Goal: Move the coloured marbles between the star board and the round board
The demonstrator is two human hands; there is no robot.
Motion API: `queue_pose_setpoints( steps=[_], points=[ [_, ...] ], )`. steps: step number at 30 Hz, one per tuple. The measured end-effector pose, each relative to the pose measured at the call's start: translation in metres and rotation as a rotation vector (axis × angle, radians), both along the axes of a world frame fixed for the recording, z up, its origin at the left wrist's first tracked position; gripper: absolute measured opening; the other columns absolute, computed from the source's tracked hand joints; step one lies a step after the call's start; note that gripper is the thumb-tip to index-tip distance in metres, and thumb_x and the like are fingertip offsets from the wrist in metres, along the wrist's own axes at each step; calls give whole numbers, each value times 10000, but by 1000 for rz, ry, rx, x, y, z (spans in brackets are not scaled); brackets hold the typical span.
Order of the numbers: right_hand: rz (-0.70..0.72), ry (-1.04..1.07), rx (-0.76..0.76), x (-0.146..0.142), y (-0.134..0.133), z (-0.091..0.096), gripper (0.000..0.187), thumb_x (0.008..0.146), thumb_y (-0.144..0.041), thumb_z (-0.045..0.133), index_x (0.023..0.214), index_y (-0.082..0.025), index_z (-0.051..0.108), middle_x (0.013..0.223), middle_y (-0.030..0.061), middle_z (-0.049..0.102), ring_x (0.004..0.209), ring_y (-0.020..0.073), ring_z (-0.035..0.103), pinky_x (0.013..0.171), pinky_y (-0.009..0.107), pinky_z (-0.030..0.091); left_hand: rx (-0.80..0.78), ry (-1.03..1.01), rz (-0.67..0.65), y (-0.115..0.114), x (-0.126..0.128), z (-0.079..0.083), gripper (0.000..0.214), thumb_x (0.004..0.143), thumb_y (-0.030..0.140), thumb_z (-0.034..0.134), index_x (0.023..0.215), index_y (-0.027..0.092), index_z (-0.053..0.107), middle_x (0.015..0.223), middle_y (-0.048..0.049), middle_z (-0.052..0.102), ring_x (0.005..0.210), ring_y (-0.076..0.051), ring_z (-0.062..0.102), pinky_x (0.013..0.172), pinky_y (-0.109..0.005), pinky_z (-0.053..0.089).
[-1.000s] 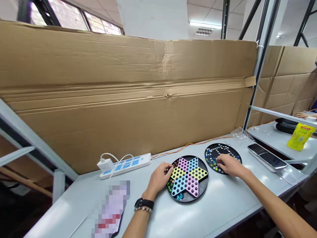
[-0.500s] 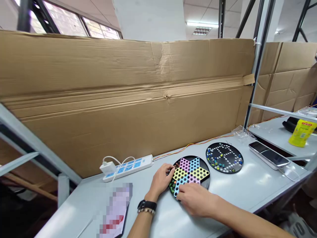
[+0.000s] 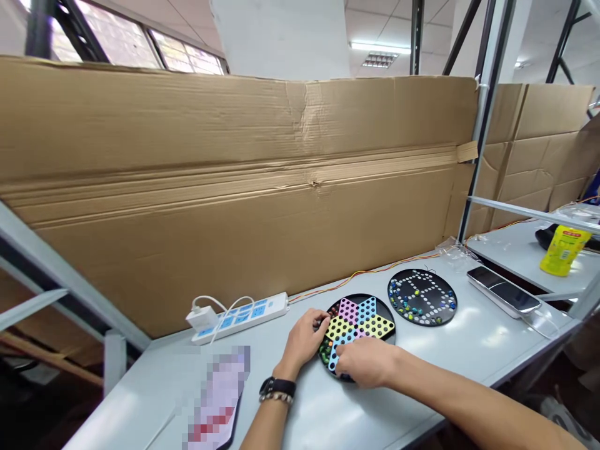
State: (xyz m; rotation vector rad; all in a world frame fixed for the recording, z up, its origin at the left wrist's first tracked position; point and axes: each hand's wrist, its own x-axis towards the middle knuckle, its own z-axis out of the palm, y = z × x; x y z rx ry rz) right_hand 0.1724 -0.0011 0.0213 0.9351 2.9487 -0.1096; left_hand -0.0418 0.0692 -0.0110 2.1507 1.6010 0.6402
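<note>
As seen on a white table [image 3: 473, 356]: a round black board [image 3: 422, 297] dotted with marbles; just left of it, a star-shaped board [image 3: 349, 310] on a black tray [image 3: 390, 332], marbles [image 3: 325, 351] packed at its lower left; left hand [image 3: 304, 340] curled at the star's edge, right hand [image 3: 363, 362] curved over its lower arm, fingers bent, any hold hidden.

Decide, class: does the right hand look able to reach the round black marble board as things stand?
Probably yes. The right hand is at the near edge of the star-shaped Chinese checkers board, and the round black marble board lies just beyond, to its right, with no object standing between them.
</note>
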Motion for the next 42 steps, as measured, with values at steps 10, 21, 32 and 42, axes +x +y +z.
queue_pose_setpoints(
  steps=[10,21,32,42],
  points=[
    [13,180,174,10,3,-45,98,876,-142,846,927,-221,818,891,1,831,580,138,521,523,321,239,-13,25,-3,1,1,1,399,1068,467,524,1118,248,854,1222,-95,888,1056,-282,804,1039,-418,657],
    [-361,780,-23,123,18,-17,138,1023,-229,683,1080,-232,809,1002,60,831,867,214,717,832,320,555,-15,62,9,-2,3,6,381,1080,431,521,1111,238,847,1230,-94,879,1059,-275,810,1029,-404,658],
    [-858,880,185,209,36,-71,338,995,-445,624,1187,-261,832,1091,108,834,942,290,774,933,463,662,41,222,101,-4,14,19,342,1107,308,533,1244,294,846,1381,-79,845,1205,-285,820,1081,-391,643],
    [-849,970,154,204,30,-68,293,1027,-488,618,1100,-272,801,1093,118,829,857,293,747,876,481,661,-50,603,-143,24,50,48,240,1160,227,645,1301,188,836,1416,-145,814,1265,-307,808,1118,-495,669]
  ],
)
